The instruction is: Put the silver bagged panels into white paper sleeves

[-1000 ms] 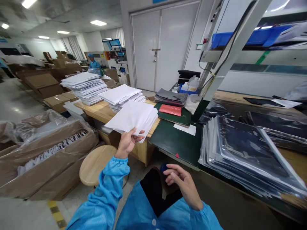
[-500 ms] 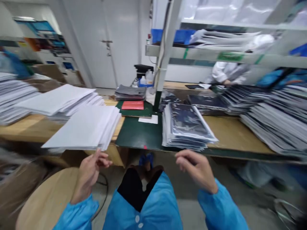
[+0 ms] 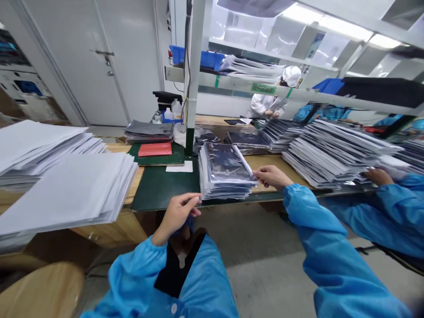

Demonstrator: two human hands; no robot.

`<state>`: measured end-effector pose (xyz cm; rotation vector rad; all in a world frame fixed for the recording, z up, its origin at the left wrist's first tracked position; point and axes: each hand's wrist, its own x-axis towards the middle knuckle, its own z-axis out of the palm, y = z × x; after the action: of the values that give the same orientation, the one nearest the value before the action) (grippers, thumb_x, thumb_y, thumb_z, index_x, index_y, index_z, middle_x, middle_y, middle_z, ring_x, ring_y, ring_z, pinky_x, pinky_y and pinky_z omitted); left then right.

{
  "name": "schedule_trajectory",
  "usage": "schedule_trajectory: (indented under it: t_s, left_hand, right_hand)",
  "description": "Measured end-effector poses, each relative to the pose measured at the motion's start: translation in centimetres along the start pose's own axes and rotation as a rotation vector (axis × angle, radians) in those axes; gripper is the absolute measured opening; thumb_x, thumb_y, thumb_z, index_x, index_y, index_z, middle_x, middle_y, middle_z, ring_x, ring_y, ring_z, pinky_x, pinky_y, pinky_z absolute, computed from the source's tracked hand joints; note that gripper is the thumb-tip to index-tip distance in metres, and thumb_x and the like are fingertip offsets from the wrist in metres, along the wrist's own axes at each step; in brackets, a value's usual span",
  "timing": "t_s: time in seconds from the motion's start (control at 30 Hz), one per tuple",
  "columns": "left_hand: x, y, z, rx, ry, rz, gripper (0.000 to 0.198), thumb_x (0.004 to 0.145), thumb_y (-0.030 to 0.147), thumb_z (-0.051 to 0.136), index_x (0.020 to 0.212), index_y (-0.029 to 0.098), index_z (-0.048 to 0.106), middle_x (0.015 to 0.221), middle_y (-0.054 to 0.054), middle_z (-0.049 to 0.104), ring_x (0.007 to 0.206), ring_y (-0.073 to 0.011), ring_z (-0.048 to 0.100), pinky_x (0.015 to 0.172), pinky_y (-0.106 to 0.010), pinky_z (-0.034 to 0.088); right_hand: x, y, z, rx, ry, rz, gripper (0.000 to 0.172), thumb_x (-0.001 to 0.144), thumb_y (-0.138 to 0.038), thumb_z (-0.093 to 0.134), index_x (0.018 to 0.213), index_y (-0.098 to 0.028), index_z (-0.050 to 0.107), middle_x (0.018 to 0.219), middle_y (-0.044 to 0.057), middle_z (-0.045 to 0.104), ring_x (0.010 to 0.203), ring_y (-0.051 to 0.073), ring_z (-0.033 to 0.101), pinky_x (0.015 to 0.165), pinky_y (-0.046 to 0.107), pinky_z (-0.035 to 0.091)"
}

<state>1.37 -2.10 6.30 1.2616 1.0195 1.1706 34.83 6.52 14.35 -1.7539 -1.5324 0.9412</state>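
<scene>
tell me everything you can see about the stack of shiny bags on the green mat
The stack of flat, glossy plastic bags has dark, silvery faces and slightly fanned edges, with a pale strip running diagonally across the top bag. It lies on a dark green mat near the front edge of a wooden workbench. The right hand meets its right corner, and the left hand is at its near left corner. What the bags contain cannot be made out.
</scene>
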Motion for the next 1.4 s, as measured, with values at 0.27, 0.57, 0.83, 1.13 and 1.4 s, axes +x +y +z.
schedule_trajectory:
  t_s: [0.27,0.57,0.83,1.13,1.4]
  left_hand:
    - [5.0,1.5,4.3,-0.066,-0.02,-0.084,0.03,0.075,0.04,0.075,0.077,0.011,0.067,0.069,-0.005,0.068,0.047,-0.0122,0.064,0.042,-0.018,0.049]
    - [6.5,1.6,5.5,-0.1,0.005,-0.132,0.033,0.077,0.039,0.073,0.065,0.014,0.055,0.051,0.001,0.059,0.041,-0.0138,0.062,0.037,-0.018,0.045]
    - [6.7,1.1,5.5,-0.126,-0.041,-0.072,0.031,0.072,0.04,0.07,0.064,0.017,0.051,0.048,0.003,0.056,0.041,-0.0143,0.061,0.037,-0.018,0.043]
    - [6.9,1.6,-1.8,-0.158,0.363,0.07,0.015,0.061,0.032,0.056,0.058,0.019,0.048,0.051,0.003,0.057,0.046,-0.0158,0.062,0.046,-0.024,0.051]
    - [4.7,0.7,-14.8,0.8,0.661,-0.078,0.013,0.065,0.018,0.055,0.055,0.021,0.047,0.043,0.0,0.053,0.052,-0.0208,0.063,0.053,-0.026,0.046]
  right_hand:
    - [0.6,-0.6,0.1,0.026,-0.062,0.109,0.029,0.07,-0.019,0.084,0.05,-0.013,0.063,0.039,-0.003,0.05,0.037,0.007,0.042,0.032,0.016,0.033]
    - [0.8,-2.4,-0.3,0.7,-0.084,0.109,0.017,0.08,0.001,0.063,0.072,-0.014,0.062,0.051,-0.004,0.052,0.038,0.005,0.042,0.036,0.009,0.044]
    - [0.3,-2.8,1.9,0.672,-0.209,0.175,0.023,0.089,-0.01,0.058,0.068,-0.016,0.054,0.05,0.001,0.057,0.033,0.009,0.044,0.027,0.017,0.042]
    - [-4.2,-2.1,-0.1,0.818,-0.16,-0.194,0.02,0.079,-0.03,0.078,0.073,-0.018,0.063,0.059,0.0,0.062,0.046,0.011,0.056,0.042,0.019,0.051]
    - [-11.4,4.1,5.6,0.561,-0.373,-0.074,0.035,0.069,-0.045,0.086,0.073,-0.016,0.068,0.06,0.004,0.066,0.05,0.017,0.062,0.048,0.027,0.053]
